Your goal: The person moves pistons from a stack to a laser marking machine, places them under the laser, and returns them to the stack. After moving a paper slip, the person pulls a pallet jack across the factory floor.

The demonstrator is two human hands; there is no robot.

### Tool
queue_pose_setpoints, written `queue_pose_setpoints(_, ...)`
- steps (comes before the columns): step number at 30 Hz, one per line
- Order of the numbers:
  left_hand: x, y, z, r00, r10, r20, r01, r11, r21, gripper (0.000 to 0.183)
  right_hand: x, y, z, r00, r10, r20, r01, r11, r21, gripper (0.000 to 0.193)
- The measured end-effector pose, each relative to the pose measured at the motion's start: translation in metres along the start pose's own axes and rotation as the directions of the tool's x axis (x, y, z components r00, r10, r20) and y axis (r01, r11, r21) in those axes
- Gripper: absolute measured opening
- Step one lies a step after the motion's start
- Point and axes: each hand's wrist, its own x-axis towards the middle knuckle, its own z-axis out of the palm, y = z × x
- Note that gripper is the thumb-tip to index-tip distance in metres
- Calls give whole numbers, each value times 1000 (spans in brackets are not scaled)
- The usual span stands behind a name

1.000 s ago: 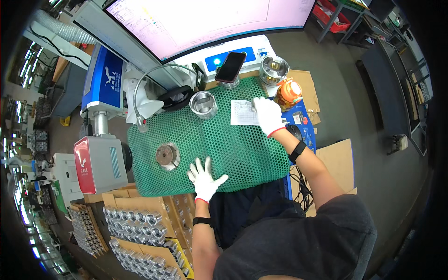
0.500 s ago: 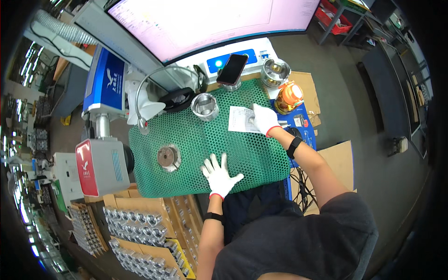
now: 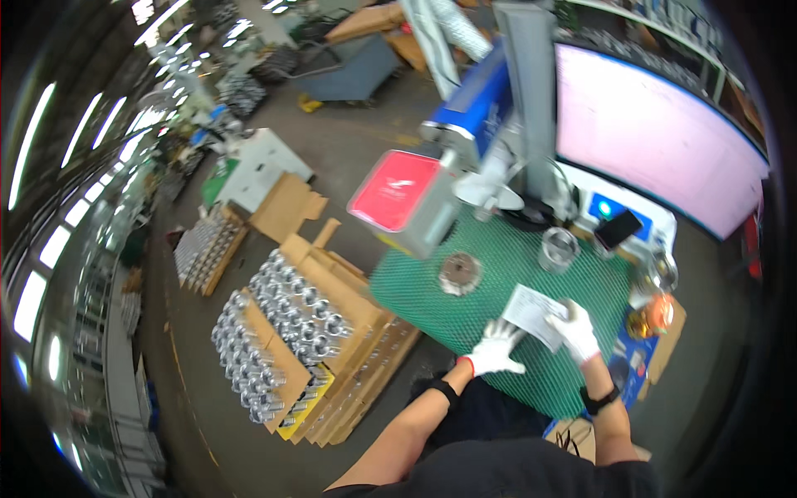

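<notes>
My right hand (image 3: 574,332), in a white glove with a red cuff, pinches the right edge of a printed white paper sheet (image 3: 531,310) over the green perforated mat (image 3: 423,286). My left hand (image 3: 494,349), gloved alike, lies with fingers spread near the front edge of the mat, its fingertips by the sheet's lower left corner. A round brownish metal disc (image 3: 460,274) on a paler base sits beyond the left hand. Farther back on the mat stands a silver metal cylinder, like a piston (image 3: 558,249).
A red-and-grey machine head (image 3: 403,199) overhangs the mat's left side. Behind stand a monitor (image 3: 647,124) and a dark phone (image 3: 618,229). An orange-lidded jar (image 3: 658,314) is at the right. Stacked cardboard (image 3: 349,390) bearing rows of silver metal parts (image 3: 290,303) stands at the left.
My view has swung left, showing more floor and stacked parts. The right hand has drawn the paper sheet nearer to my left hand, which stays spread on the mat.
</notes>
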Motion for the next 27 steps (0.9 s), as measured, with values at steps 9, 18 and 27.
queue_pose_setpoints(9,-143,-23,14,944,-58,-326,-330,-240,-913,78,-68,-86,40,957,123,264,-163,977,137,40)
queue_pose_setpoints(18,-379,-68,78,687,-640,-343,-498,-72,-864,83,-145,-192,256,596,16,803,231,954,-191,48)
queue_pose_setpoints(27,-585,-53,177,401,-888,-226,-658,-107,-745,58,-255,-265,459,-105,100,989,518,855,-31,53)
